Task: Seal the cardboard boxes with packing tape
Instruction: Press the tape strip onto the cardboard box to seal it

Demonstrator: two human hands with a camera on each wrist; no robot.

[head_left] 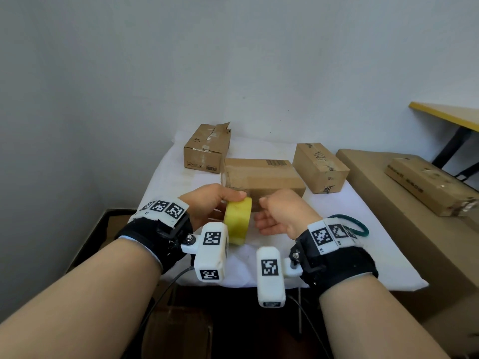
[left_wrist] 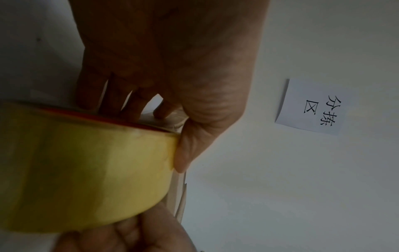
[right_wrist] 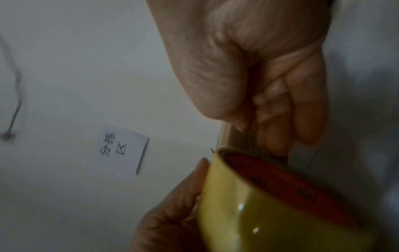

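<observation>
My left hand (head_left: 207, 203) reaches in from the left, thumb on top of the yellow packing tape roll (head_left: 238, 220) and fingers curled round its far side, gripping it. The roll stands on edge above the white table (head_left: 363, 255), its hole facing left and right, just before the middle cardboard box (head_left: 261, 177). My right hand (head_left: 280, 213) pinches the tape's loose end beside the roll.

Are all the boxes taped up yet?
Not yet. The right box already looks taped. The left hand grips the tape roll while the right hand pinches its end by the middle box. The far box looks torn open.
</observation>
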